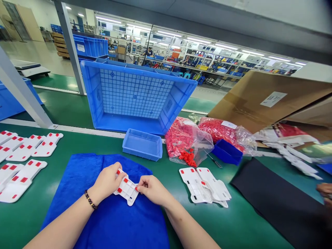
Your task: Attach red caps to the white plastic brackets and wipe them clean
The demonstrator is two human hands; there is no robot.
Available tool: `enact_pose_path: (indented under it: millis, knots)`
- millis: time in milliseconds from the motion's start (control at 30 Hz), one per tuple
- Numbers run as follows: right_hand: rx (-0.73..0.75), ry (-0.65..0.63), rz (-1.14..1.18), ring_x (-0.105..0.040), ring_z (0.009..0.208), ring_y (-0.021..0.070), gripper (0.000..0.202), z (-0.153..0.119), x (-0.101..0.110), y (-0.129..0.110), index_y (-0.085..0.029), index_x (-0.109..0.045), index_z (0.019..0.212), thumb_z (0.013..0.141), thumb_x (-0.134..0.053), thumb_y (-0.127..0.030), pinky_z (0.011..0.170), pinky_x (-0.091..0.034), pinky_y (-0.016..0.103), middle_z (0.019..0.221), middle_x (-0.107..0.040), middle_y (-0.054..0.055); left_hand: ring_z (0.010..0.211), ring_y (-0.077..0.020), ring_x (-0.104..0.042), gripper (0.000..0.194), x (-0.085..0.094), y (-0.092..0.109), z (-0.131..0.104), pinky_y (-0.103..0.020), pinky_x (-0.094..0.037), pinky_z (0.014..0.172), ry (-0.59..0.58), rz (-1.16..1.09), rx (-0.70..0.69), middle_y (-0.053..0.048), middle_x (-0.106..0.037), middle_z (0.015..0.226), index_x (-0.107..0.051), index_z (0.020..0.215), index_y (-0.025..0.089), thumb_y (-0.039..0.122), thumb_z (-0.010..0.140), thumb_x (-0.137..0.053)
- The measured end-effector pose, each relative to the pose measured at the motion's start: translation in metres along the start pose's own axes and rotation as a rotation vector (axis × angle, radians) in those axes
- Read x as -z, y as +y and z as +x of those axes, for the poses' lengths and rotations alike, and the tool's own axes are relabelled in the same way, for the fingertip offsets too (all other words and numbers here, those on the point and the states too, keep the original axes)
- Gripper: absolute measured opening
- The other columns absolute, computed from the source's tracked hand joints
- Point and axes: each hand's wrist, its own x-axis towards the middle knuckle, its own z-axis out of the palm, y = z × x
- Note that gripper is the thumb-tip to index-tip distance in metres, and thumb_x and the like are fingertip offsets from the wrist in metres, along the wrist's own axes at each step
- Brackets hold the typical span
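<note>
My left hand (111, 180) grips the upper left end of a white plastic panel (127, 190) with several red pieces set in it. The panel is over a blue cloth (116, 224) spread on the bench. At the panel's right edge, my right hand (151, 188) pinches a small red piece (136, 188) between thumb and forefinger; the fingers partly cover it, and I cannot tell how far it sits in its slot. More white panels with red pieces (24, 178) lie to the left. To the right rest a few white panels (207, 186) with fewer red pieces.
A shallow blue tray (142, 143) stands behind the cloth, before a large tilted blue crate (135, 93). Bags of red pieces (181, 136), a dark blue bin (227, 152), a screwdriver (214, 160) and a cardboard box (259, 100) are at right. Another person's hand (325, 190) shows beside a black mat (280, 204).
</note>
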Motion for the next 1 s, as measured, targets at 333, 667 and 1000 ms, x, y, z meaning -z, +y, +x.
enact_pose_path:
  millis: [333, 667, 1000]
  knots:
    - [0.112, 0.062, -0.234, -0.051, 0.064, 0.0108, 0.017, -0.003, 0.000, -0.006, -0.021, -0.056, 0.092, 0.075, -0.053, -0.023, 0.059, -0.036, 0.022, 0.081, -0.060, -0.001, 0.065, -0.0163, -0.056, 0.013, 0.000, 0.000, 0.001, -0.026, -0.036, 0.059, -0.005, -0.064, 0.021, 0.002, -0.057, 0.067, -0.044, 0.075, 0.022, 0.032, 0.081, -0.041]
    - [0.497, 0.303, -0.342, -0.051, 0.079, 0.0136, 0.014, -0.016, 0.029, -0.017, -0.019, -0.056, 0.089, 0.077, -0.049, -0.017, 0.071, -0.039, 0.024, 0.084, -0.055, 0.002, 0.063, -0.0130, -0.048, 0.014, 0.000, -0.009, -0.001, -0.025, -0.039, 0.061, 0.113, -0.179, -0.314, 0.001, -0.050, 0.072, -0.041, 0.077, 0.021, 0.033, 0.086, -0.040]
    - [0.357, 0.050, -0.513, -0.048, 0.094, 0.0213, 0.064, -0.024, 0.039, -0.011, -0.021, -0.047, 0.112, 0.058, -0.074, -0.040, 0.081, -0.040, 0.032, 0.102, -0.052, 0.005, 0.111, -0.0252, -0.043, 0.056, 0.014, 0.001, -0.011, -0.041, -0.038, 0.093, -0.229, 0.037, -0.358, -0.007, -0.048, 0.119, -0.045, 0.114, 0.025, 0.040, 0.065, -0.066]
